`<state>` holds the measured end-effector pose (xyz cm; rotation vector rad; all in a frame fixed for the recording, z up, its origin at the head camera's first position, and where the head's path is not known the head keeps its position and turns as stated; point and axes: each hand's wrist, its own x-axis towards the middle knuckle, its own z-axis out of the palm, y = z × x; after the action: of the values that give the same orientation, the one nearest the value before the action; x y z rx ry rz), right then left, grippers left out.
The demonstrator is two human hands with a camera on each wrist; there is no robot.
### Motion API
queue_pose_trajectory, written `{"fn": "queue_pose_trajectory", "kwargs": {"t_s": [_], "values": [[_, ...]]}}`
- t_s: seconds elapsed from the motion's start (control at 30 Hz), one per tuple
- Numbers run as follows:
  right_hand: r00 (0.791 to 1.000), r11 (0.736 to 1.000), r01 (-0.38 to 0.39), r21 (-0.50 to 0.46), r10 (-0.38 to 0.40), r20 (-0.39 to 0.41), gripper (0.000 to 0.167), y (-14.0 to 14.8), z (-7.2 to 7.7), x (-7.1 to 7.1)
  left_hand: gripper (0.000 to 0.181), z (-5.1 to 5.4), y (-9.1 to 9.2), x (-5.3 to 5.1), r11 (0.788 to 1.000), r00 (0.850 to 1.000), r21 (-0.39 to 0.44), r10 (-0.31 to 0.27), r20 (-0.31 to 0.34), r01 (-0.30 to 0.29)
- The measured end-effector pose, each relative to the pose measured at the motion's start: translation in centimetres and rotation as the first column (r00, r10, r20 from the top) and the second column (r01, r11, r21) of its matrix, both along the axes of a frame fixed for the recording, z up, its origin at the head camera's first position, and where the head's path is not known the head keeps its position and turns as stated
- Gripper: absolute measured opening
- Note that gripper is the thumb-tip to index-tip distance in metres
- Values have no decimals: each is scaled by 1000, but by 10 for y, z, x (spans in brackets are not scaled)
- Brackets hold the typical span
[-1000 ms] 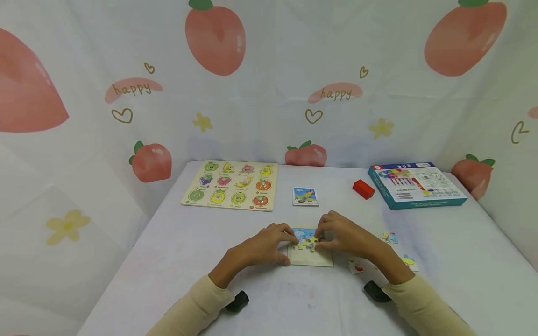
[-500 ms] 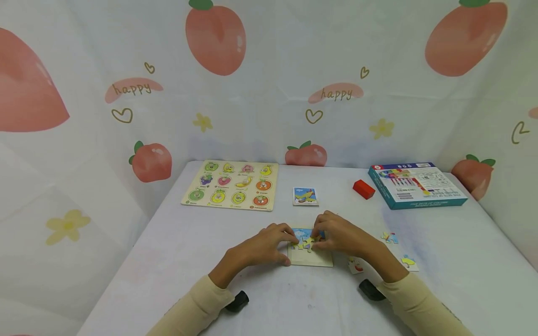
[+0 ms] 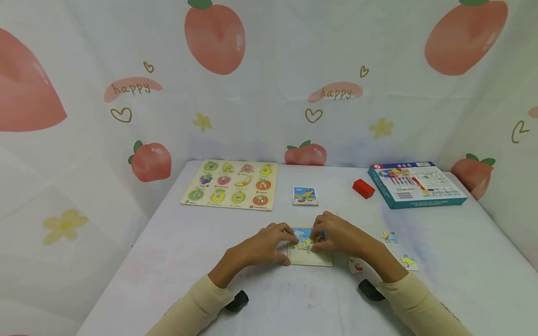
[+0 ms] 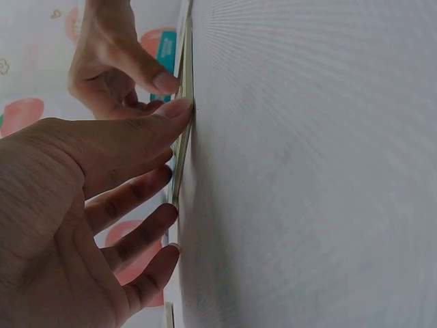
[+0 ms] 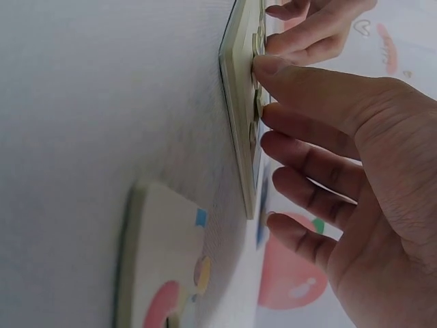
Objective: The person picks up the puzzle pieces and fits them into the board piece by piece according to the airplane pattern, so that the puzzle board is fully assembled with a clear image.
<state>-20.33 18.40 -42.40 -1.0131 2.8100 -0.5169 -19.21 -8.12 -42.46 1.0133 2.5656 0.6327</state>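
A small wooden jigsaw board (image 3: 311, 259) lies in the middle of the table, its upper part covered with blue and yellow pieces. My left hand (image 3: 265, 244) holds the board at its left side, thumb at the near corner and fingertips on the upper left. With thumb and forefinger, my right hand (image 3: 338, 234) pinches a yellow jigsaw piece (image 5: 259, 104) against the board. This piece sits slightly raised in the right wrist view, and the fingers partly hide it. Loose jigsaw pieces (image 3: 390, 237) lie right of the board, one (image 5: 164, 246) close to the right wrist camera.
Behind the board lies a small airplane picture tile (image 3: 305, 196). A fruit puzzle board (image 3: 231, 185) is at the back left. A red block (image 3: 363, 189) and a flat teal box (image 3: 416, 185) lie at the back right. A printed curtain hangs behind the table.
My right hand has shifted slightly left with the jigsaw piece, closer to the left hand's fingertips, then stayed there. The left hand has kept its place on the board.
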Motion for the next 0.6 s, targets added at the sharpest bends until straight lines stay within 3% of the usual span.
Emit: {"fn": "queue_pose_trajectory", "kwargs": {"t_s": [0.6], "values": [[1000, 1000, 10, 2, -10, 21, 32, -4, 3, 2, 52, 1, -1, -1, 1000, 1000, 11, -7, -1, 7]]}}
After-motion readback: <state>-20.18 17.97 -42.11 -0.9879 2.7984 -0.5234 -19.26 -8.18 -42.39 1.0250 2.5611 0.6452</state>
